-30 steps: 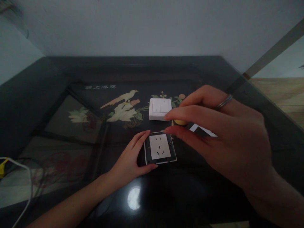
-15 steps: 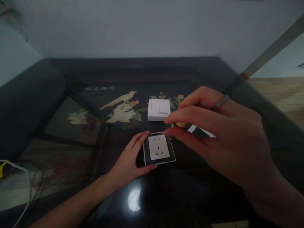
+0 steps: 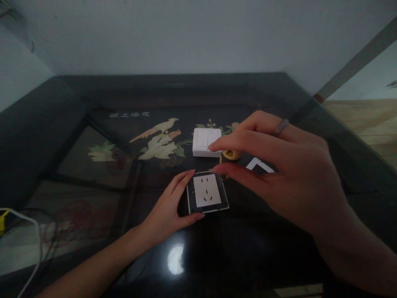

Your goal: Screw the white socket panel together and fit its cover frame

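Note:
A power socket (image 3: 207, 191) with a white slotted face and a dark surround lies on the table. My left hand (image 3: 169, 207) grips its left side, thumb at the near edge and fingers at the far edge. My right hand (image 3: 279, 174) is above the socket's right side, thumb and fingers around the yellow-and-black handle of a screwdriver (image 3: 230, 155). The screwdriver's thin shaft slants down to the right edge of the socket, where a screw hole would mirror the left one; its tip is too small to make out.
Behind the socket stands a white wall switch (image 3: 204, 142). A white frame (image 3: 259, 164) lies partly hidden behind my right hand. The glossy black table (image 3: 149, 273) bears a bird-and-flower picture. A white cable (image 3: 39, 240) runs at the left.
My right hand's fingers have loosened and shifted slightly left on the screwdriver, showing more of its handle. The left hand and the socket stay in place.

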A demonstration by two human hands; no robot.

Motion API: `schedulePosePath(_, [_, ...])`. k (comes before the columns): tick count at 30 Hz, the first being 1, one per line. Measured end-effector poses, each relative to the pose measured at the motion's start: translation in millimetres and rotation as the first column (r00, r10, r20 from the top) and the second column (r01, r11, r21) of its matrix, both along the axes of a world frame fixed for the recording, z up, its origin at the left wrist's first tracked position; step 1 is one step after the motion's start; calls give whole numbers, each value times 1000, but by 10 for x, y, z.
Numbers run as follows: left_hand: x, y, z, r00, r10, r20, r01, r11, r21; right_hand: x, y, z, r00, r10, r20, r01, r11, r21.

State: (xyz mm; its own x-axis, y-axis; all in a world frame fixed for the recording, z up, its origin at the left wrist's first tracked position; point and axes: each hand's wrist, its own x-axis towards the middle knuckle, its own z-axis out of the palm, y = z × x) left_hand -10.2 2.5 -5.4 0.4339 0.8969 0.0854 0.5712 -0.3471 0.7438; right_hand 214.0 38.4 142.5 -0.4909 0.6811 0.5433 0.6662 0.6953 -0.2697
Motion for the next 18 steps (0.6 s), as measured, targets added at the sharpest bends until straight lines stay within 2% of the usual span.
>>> schedulePosePath(2, [0, 2, -3, 1000, -2, 20, 2, 1000, -9, 14, -9, 16, 1000, -3, 0, 3, 999, -33])
schedulePosePath(6, [1, 9, 7, 999, -9, 31, 9, 1000, -10, 87, -39, 79, 994, 109, 3, -107, 980, -170])
schedulePosePath(9, [-3, 9, 13, 1000, -14, 7, 14, 1000, 0, 86, -52, 84, 994, 112, 4, -111, 988, -106])
schedulePosePath(13, [-13, 2, 7, 1000, -11, -12, 11, 1000, 16, 25, -39, 49, 999, -9, 37, 8, 1000, 28])
schedulePosePath(15, [-14, 4, 8, 1000, -11, 0, 11, 1000, 11, 29, -31, 49, 999, -21, 25, 21, 999, 27])
schedulePosePath(18, [-8, 10, 19, 1000, -11, 16, 11, 1000, -12, 96, -21, 81, 999, 44, 18, -43, 998, -37])
